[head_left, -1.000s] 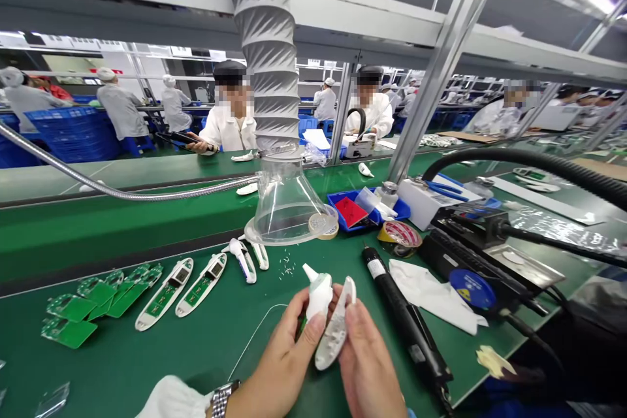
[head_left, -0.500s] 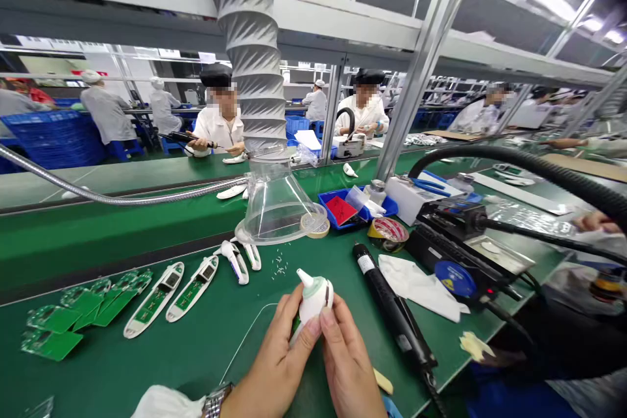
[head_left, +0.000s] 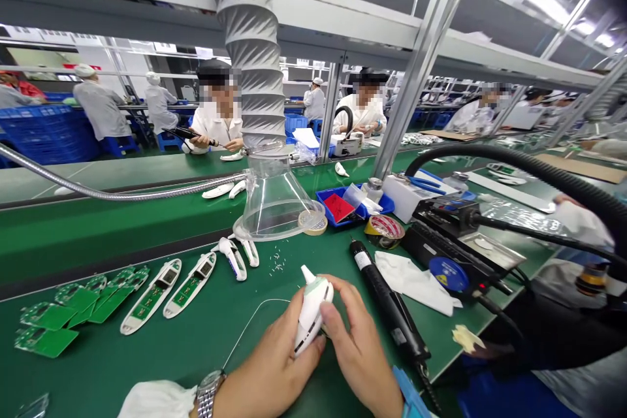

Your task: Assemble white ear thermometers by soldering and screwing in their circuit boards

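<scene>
Between my two hands, above the green bench, is a white ear thermometer (head_left: 313, 313) with its narrow probe tip pointing away from me. My left hand (head_left: 274, 359) wraps the left side and lower end of its housing. My right hand (head_left: 355, 343) is closed about the right side, thumb pressed on the casing near the head. Dark slots run along the housing's lower edge. Left of my hands lie two open thermometer shells (head_left: 151, 297) fitted with green boards, and two white handle-shaped parts (head_left: 232, 258). Tiny white pieces (head_left: 277, 260) are scattered just beyond the probe.
A black electric screwdriver (head_left: 389, 300) lies to the right, beside a white cloth (head_left: 416, 281). Several green circuit boards (head_left: 53, 339) are at far left. A clear extraction hood (head_left: 274, 209) hangs ahead, near a blue tray (head_left: 386, 206) and tape roll (head_left: 385, 230). Co-workers sit opposite.
The thermometer has been turned in my hands, so its long slotted side now shows. My right hand has shifted, its thumb now lying across the casing. The view has moved slightly.
</scene>
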Demonstrator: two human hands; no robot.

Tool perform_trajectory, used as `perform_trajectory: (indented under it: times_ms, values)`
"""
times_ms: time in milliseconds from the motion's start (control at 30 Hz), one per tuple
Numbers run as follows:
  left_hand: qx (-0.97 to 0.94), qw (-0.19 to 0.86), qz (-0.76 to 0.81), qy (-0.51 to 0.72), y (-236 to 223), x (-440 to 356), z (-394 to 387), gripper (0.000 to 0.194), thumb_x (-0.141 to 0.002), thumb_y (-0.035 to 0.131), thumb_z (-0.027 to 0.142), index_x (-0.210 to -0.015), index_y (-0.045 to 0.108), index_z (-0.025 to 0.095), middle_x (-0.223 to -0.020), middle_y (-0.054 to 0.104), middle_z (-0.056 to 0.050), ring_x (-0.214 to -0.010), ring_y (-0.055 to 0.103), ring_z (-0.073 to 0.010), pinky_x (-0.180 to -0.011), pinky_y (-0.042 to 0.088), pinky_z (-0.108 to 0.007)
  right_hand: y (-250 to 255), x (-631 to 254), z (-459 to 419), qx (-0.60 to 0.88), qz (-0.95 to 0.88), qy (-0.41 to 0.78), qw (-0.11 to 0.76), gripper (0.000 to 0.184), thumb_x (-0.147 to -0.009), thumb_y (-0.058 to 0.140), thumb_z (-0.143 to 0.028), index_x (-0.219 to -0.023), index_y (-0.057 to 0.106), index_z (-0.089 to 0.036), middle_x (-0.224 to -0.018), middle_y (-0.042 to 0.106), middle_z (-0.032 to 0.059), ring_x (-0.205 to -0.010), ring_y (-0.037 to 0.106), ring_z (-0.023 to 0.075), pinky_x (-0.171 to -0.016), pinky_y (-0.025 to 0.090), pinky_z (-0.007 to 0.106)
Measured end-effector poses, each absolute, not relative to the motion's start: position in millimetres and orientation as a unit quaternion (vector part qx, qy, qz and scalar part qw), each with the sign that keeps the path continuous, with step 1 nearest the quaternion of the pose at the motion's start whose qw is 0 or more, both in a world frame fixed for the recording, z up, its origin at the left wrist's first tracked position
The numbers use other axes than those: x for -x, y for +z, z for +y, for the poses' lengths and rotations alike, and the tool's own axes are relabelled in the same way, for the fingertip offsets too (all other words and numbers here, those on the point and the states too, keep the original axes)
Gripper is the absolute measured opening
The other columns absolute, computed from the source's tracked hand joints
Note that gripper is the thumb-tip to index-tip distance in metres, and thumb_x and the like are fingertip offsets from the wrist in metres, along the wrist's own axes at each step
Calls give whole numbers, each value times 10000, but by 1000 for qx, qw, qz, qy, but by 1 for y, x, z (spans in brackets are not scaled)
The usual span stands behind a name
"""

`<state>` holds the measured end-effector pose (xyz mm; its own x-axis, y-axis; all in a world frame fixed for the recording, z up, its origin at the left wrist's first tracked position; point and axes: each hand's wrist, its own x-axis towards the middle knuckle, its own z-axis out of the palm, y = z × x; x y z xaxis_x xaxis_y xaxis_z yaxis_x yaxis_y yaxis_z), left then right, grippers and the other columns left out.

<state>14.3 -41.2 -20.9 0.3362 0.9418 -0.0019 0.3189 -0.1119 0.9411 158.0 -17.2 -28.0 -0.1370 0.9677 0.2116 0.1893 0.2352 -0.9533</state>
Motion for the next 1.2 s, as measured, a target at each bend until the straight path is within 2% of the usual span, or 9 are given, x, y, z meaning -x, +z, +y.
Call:
perform_trajectory:
  times_ms: [167, 300, 467, 667, 800, 900, 1000, 1100, 1200]
  values:
    - [-688, 499, 462, 253, -14, -20, -49, 568, -798, 534, 327, -1308, 341, 165, -1180, 529, -143, -1005, 520, -273, -871, 422, -377, -13, -151, -8, 375, -480, 634, 476, 500, -860, 293, -625, -1001, 532, -209, -730, 627, 34, -643, 586, 163, -623, 481, 296]
    - [-708, 502, 456, 197, -8, -20, -51, 562, -784, 551, 302, -1298, 376, 156, -1297, 450, -167, -1130, 453, -321, -956, 358, -424, -9, -136, -4, 339, -424, 668, 509, 551, -836, 290, -663, -770, 539, -176, -392, 498, -22, -459, 530, 139, -677, 455, 315]
    - [-723, 489, 460, 161, 0, -14, -49, 478, -804, 517, 298, -1256, 435, 164, -1242, 501, -167, -1075, 489, -324, -942, 358, -449, -13, -135, -2, 330, -433, 667, 508, 605, -839, 255, -677, -693, 553, -171, -370, 490, -25, -443, 519, 118, -750, 429, 305]
    - [-730, 489, 449, 164, -2, -8, -47, 491, -807, 514, 324, -1262, 413, 167, -1195, 514, -165, -1089, 462, -303, -939, 357, -425, -17, -132, 3, 336, -425, 671, 507, 588, -850, 253, -658, -668, 529, -172, -373, 459, -25, -453, 515, 122, -588, 420, 257]
    - [-668, 555, 444, 221, -11, -11, -42, 427, -747, 602, 318, -1128, 481, 165, -911, 573, -58, -760, 521, -175, -703, 453, -305, -11, -139, 5, 389, -508, 630, 440, 495, -863, 286, -614, -783, 518, -185, -511, 522, -21, -516, 504, 122, -560, 410, 249]
    - [-525, 680, 440, 263, -17, -13, -36, 427, -668, 689, 375, -977, 514, 138, -654, 506, 32, -496, 434, -76, -445, 380, -191, 1, -170, 9, 418, -607, 549, 395, 334, -802, 532, -512, -903, 564, -195, -831, 601, 22, -745, 544, 146, -671, 426, 256]
    - [-403, 736, 445, 312, -18, -11, -31, 517, -608, 739, 415, -968, 513, 122, -548, 501, 47, -433, 454, -70, -402, 368, -170, 7, -219, 22, 477, -739, 320, 352, 282, -837, 490, -463, -950, 584, -222, -950, 599, 40, -898, 546, 190, -823, 426, 324]
    - [-337, 741, 454, 362, -17, -6, -27, 506, -615, 746, 381, -987, 523, 120, -551, 522, 40, -446, 474, -69, -418, 401, -168, 0, -268, 42, 465, -825, 89, 308, 250, -859, 463, -411, -955, 599, -225, -942, 606, 67, -877, 558, 220, -747, 473, 361]
    - [-317, 720, 471, 398, -15, -2, -23, 447, -622, 745, 348, -948, 538, 123, -556, 506, 48, -429, 444, -53, -387, 386, -155, -16, -299, 60, 386, -901, -97, 172, 269, -866, 384, -168, -1023, 600, -201, -911, 621, 94, -762, 566, 210, -626, 494, 345]
